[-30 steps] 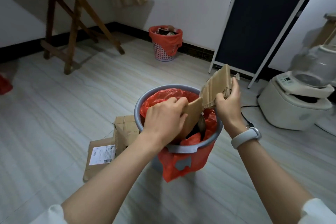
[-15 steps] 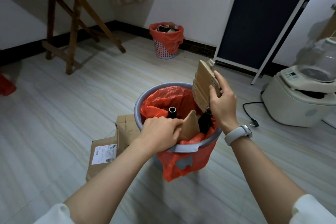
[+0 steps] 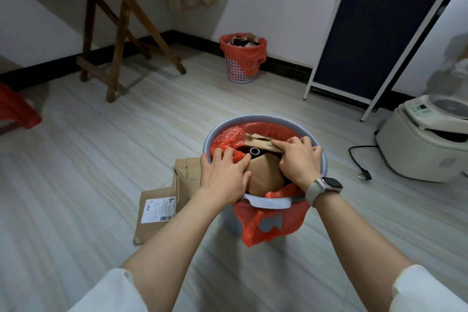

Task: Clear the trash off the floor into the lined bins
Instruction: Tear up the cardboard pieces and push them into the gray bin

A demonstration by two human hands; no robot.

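Two hands work inside the grey bin (image 3: 263, 119) lined with a red bag (image 3: 255, 225). In the head view, the left hand (image 3: 224, 175) lies flat, fingers spread, pressing the liner and a brown cardboard piece (image 3: 264, 176) at the near-left rim. The right hand (image 3: 298, 159) is closed on a torn corrugated cardboard strip (image 3: 259, 140), pushing it into the bin. A flattened box (image 3: 162, 200) lies on the floor (image 3: 101, 159) just left of the bin. A second lined basket (image 3: 241, 61) stands by the wall.
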